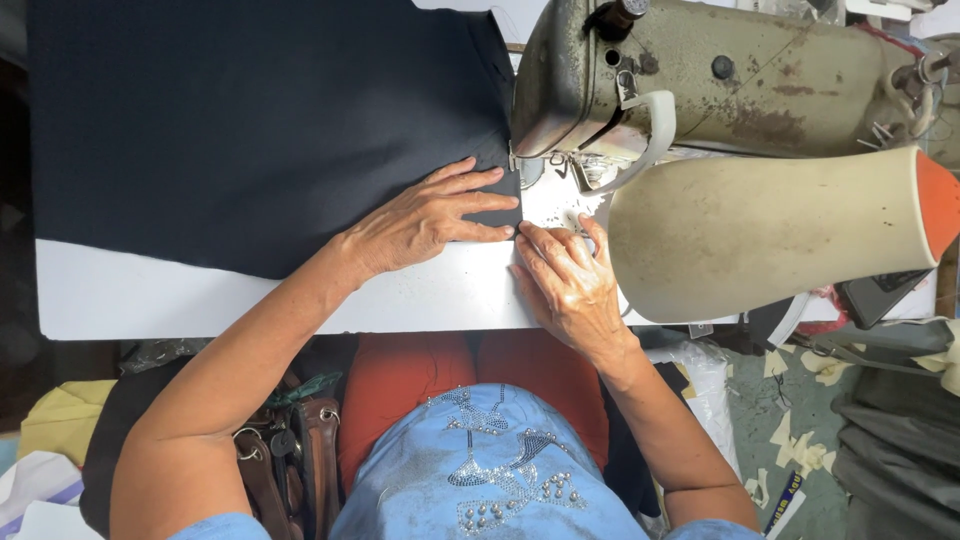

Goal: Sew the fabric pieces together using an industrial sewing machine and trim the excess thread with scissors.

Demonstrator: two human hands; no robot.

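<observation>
Closest to the lens is a light blue top (490, 470) with silver studs, red trousers (420, 375) showing under it at about 6 o'clock. One brown bag (300, 460) with keys sits at 7 o'clock by the person's knee.

Two hands up on the white table (150, 295). Left hand (425, 220) lies flat on the dark navy fabric (250, 120), fingers spread and relaxed, tips pointing toward 3 o'clock at the cloth's right edge. It's pressing, not gripping. Right hand (570, 280) rests on the table just beside that edge, fingers loosely curled and pointing toward 12 o'clock, touching the table near the fabric's lower right corner; can't tell if it's pinching anything.

One piece of fabric, and it fills the 9 to 12 o'clock part of the table. Long axis runs left to right, with its right edge butted up under the head of the one old, worn sewing machine (720, 80) at 1 o'clock. One cream lamp shade (770, 235) with an orange tip hangs at 3 o'clock, covering part of the table.

One small blue-and-yellow printed package (785, 497) lies on the floor at 5 o'clock, narrow and tilted.
</observation>
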